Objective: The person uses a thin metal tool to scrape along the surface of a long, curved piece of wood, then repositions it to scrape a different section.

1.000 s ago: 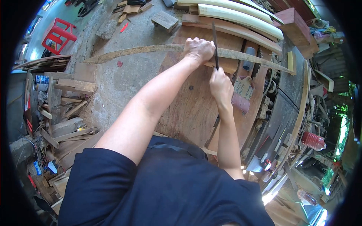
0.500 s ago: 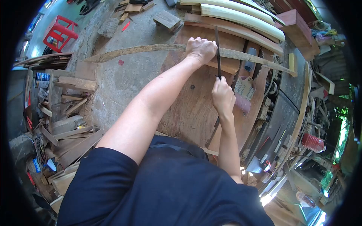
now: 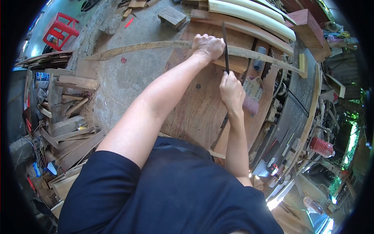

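A long, slightly curved wooden strip (image 3: 140, 47) runs across in front of me, tapering toward both ends. My left hand (image 3: 208, 47) is closed over its middle in a fist. Just right of those knuckles, a long thin dark blade (image 3: 225, 46) crosses the strip, seen nearly edge-on and pointing away from me. My right hand (image 3: 232, 90) is wrapped around the near end of this tool, hiding its handle. Under the strip is a brown wooden board (image 3: 194, 109). A blue-grey tube (image 3: 260, 58) lies to the right, close to the strip.
Pale curved timbers (image 3: 249, 19) are stacked at the back. A small wooden stool (image 3: 172, 17) stands beyond the strip, and a red plastic stool (image 3: 60, 32) is at far left. Scrap wood (image 3: 78, 140) fills the left side. A dark bench (image 3: 290, 117) with tools runs along the right.
My right hand has pushed slightly forward, away from me, and the dark blade reaches farther past the strip. My left hand keeps its grip on the strip. The view has shifted a little.
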Demonstrator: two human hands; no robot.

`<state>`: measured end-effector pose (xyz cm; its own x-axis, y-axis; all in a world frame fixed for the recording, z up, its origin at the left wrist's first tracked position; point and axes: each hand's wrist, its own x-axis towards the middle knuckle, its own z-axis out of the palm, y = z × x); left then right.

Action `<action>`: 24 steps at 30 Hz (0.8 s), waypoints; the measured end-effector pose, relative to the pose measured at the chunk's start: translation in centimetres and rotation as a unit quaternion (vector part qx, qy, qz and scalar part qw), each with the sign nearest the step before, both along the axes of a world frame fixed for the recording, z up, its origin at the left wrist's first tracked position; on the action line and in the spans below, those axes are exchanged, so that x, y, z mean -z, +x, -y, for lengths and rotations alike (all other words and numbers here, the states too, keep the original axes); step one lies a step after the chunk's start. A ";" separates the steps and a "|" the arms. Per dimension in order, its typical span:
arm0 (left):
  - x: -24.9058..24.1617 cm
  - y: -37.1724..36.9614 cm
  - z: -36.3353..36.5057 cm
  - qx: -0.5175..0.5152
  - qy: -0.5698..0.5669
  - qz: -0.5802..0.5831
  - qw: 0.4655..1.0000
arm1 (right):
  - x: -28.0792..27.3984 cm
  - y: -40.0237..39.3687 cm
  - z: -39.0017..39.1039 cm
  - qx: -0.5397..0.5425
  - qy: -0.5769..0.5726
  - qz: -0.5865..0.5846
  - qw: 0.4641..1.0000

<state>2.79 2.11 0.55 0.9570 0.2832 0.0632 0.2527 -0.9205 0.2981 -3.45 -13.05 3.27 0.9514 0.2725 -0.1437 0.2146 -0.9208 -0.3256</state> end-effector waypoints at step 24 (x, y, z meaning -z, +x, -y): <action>0.4 0.1 -0.2 0.012 0.002 -0.002 1.000 | -0.1 -0.3 -0.3 0.021 -0.002 -0.033 0.999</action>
<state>2.94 2.33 0.17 0.9640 0.2589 0.0609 0.2308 -0.9279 0.2927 -3.80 -12.77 3.40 0.9501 0.2327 -0.2077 0.1547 -0.9298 -0.3340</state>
